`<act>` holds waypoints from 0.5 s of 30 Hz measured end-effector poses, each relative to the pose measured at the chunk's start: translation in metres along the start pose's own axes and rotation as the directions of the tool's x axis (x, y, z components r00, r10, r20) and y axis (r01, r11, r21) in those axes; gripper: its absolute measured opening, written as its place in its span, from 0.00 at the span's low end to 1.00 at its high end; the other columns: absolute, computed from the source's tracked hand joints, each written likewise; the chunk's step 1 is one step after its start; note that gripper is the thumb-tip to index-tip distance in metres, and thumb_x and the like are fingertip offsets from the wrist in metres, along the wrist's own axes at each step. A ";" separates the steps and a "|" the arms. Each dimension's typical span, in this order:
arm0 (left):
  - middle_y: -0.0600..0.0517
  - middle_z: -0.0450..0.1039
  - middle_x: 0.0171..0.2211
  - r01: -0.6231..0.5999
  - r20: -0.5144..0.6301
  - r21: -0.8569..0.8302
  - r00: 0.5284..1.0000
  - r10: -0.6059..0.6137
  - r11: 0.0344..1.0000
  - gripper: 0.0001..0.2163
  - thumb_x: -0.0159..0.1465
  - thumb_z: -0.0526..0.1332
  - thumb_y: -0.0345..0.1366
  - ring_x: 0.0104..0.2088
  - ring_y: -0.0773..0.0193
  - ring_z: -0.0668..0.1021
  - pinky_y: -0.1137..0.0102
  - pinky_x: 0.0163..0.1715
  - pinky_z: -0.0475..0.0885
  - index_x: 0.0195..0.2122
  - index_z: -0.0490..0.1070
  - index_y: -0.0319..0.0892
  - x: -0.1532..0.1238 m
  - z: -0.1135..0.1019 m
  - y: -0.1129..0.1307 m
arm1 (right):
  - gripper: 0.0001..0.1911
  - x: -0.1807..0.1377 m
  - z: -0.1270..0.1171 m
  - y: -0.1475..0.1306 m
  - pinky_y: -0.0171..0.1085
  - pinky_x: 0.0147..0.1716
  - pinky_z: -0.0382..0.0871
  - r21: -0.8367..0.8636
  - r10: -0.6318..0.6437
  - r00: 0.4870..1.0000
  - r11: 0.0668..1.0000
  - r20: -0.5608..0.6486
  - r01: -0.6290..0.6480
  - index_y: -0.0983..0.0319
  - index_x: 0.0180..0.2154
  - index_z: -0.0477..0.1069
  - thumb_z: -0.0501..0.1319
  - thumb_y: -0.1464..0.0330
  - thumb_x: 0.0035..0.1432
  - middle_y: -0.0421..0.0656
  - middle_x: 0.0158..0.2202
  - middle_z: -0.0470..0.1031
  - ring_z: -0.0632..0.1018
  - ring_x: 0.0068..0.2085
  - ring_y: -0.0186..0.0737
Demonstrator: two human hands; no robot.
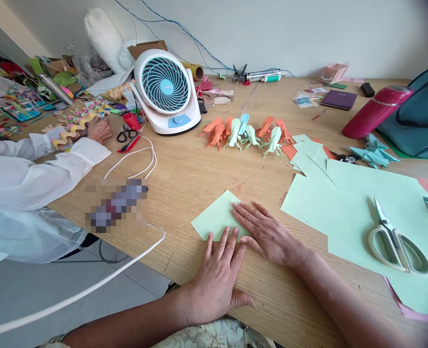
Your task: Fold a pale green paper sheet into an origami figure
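Observation:
A piece of pale green paper lies flat on the wooden table, with a faint crease line across it. My left hand rests palm down, its fingertips on the paper's near edge and its thumb stuck out to the right. Across the right part of the paper lies my right hand, fingers stretched out and pressed flat. It hides that end of the sheet. Both hands have their fingers extended, and neither grips anything. Folded paper figures in orange, pale green and blue stand in a group beyond the paper.
Scissors lie on large green sheets at right. Further back are a pink bottle and a teal bag. A fan stands at back left. A white cable crosses the left side, near a co-worker's sleeve.

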State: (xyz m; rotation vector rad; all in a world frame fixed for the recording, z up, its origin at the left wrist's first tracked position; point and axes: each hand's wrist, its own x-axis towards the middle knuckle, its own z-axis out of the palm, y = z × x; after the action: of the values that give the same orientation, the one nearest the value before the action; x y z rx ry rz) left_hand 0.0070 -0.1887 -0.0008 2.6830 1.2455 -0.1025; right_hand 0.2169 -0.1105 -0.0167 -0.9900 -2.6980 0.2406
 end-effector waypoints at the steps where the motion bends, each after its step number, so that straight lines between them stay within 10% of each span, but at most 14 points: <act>1: 0.35 0.35 0.71 0.004 0.007 0.000 1.000 -0.004 1.000 0.52 0.55 0.44 0.71 0.70 0.39 0.37 0.38 0.63 0.42 0.71 0.39 0.37 0.000 -0.001 0.001 | 0.34 0.000 0.000 0.000 0.54 0.68 0.44 0.004 0.001 1.000 1.000 -0.003 -0.001 0.62 0.70 0.41 0.44 0.54 0.70 0.48 0.71 0.44 0.51 0.70 0.47; 15: 0.27 0.33 0.69 0.126 0.110 -0.050 0.987 -0.120 0.991 0.49 0.60 0.47 0.67 0.69 0.35 0.42 0.43 0.64 0.47 0.69 0.43 0.29 -0.005 -0.012 0.001 | 0.30 0.002 0.002 0.000 0.53 0.68 0.44 0.002 0.044 0.999 0.999 0.026 -0.045 0.60 0.70 0.44 0.46 0.61 0.71 0.46 0.71 0.45 0.52 0.70 0.46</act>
State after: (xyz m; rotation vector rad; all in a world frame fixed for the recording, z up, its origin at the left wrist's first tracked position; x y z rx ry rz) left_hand 0.0045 -0.1905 0.0113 2.5158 1.3583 -0.2213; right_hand 0.2146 -0.1088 -0.0185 -1.0543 -2.7008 0.2674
